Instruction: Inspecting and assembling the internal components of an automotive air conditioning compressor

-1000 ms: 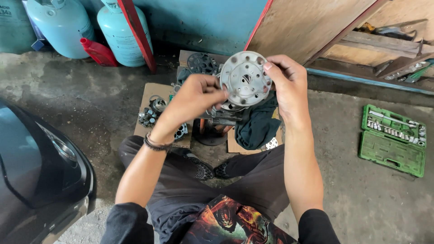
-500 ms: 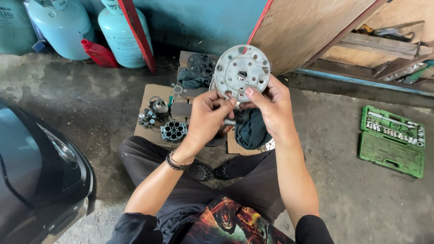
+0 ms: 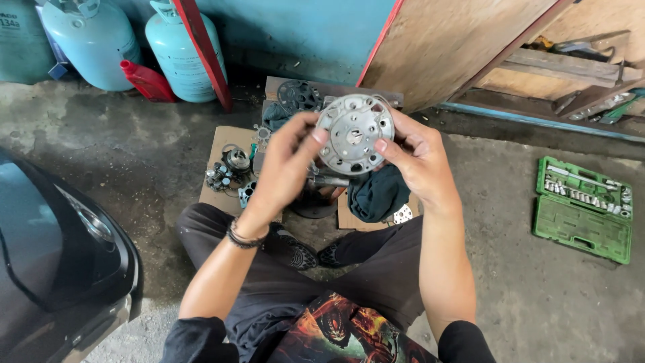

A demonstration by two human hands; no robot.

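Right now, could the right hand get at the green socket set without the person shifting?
Probably not freely: the right hand grips the metal disc, and the green socket set lies apart on the floor, though nothing stands between.

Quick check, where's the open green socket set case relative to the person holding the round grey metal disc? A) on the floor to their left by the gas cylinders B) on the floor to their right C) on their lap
B: the open green socket set case lies on the concrete floor to the person's right, apart from the right hand and left hand gripping the round grey metal disc.
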